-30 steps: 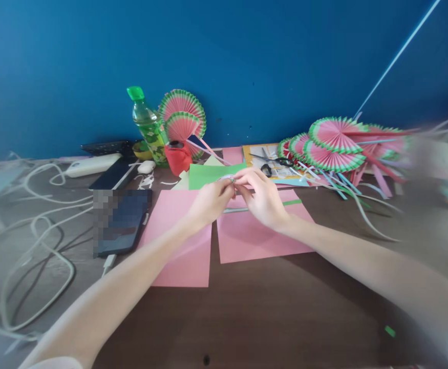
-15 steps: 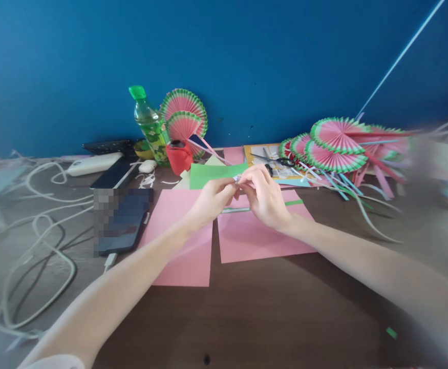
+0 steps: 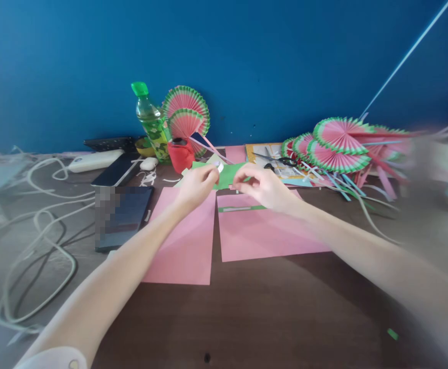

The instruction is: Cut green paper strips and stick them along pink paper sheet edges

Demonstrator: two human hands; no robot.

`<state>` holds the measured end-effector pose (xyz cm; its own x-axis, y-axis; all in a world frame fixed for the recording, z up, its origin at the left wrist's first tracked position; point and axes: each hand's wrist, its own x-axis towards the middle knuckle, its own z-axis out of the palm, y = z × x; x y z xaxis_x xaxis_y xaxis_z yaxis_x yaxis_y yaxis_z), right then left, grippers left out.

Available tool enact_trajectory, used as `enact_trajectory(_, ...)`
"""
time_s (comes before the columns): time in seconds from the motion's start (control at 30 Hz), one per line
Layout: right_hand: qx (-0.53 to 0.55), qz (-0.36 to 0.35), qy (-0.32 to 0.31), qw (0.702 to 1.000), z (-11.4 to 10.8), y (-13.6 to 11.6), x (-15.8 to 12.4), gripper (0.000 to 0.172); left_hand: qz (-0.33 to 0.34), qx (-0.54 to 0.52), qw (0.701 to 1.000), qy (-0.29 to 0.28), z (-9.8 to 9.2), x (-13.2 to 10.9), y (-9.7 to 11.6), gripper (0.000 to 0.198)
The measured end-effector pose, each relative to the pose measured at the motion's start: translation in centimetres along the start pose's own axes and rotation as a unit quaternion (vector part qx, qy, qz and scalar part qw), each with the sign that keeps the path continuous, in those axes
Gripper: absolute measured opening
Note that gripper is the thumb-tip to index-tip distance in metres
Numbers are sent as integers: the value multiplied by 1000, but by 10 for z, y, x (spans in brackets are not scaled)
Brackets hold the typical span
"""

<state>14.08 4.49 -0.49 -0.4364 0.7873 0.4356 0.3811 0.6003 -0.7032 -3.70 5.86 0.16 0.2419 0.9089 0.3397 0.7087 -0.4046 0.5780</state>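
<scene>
My left hand (image 3: 197, 187) is closed around a small white roll of tape (image 3: 218, 166), whose edge shows above the fingers. To its right, my right hand (image 3: 260, 187) has thumb and fingers pinched together; a tiny pale bit shows by the fingertips, too small to name. Beneath the right hand lies a pink sheet (image 3: 270, 236) with a green strip (image 3: 262, 208) across its upper part and a narrow white strip (image 3: 241, 209) on the green. Another pink sheet (image 3: 185, 241) lies under my left hand and forearm. Behind both hands is green paper (image 3: 227, 174).
Pink-and-green paper fans (image 3: 337, 148) are piled at right, beside scissors (image 3: 281, 160). At the back left stand a green-capped bottle (image 3: 152, 125), a red pouch-like container (image 3: 181, 155) and more fans (image 3: 185, 110). A phone (image 3: 126, 220) and white cables (image 3: 70, 256) lie left.
My hands have parted: the left moved left with the tape roll, which now shows, while the right stayed nearly in place. More of the green and white strips is uncovered.
</scene>
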Motion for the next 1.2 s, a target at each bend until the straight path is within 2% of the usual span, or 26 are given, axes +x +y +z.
enact_trajectory(0.1, -15, 46, -113, 992, -4, 4, 3, 10, -4, 159, 987, 8, 8, 1, -19, 21)
enact_trajectory(0.17, -20, 79, -174, 981, -4, 4, 5, 11, 4, 223, 975, -18, 15, 0, -29, 21)
enact_trajectory(0.27, -20, 114, -242, 963, 0, 3, 9, 11, 12, 245, 968, -56, 21, 0, -35, 23)
enact_trajectory(0.37, -35, 121, -280, 952, 6, -1, 16, 12, 10, 243, 968, -65, 20, 1, -35, 24)
enact_trajectory(0.57, -74, 112, -316, 939, 17, -12, 30, 13, 14, 213, 974, -79, 18, 2, -36, 24)
enact_trajectory(0.77, -97, 103, -333, 932, 20, -11, 29, 15, 23, 212, 975, -65, 21, 2, -39, 24)
enact_trajectory(0.93, -148, 94, -319, 931, 22, -10, 26, 15, 13, 217, 974, -68, 21, 1, -37, 23)
enact_trajectory(1.2, -229, 27, -302, 925, 26, -12, 25, 13, 2, 216, 974, -71, 21, 1, -38, 24)
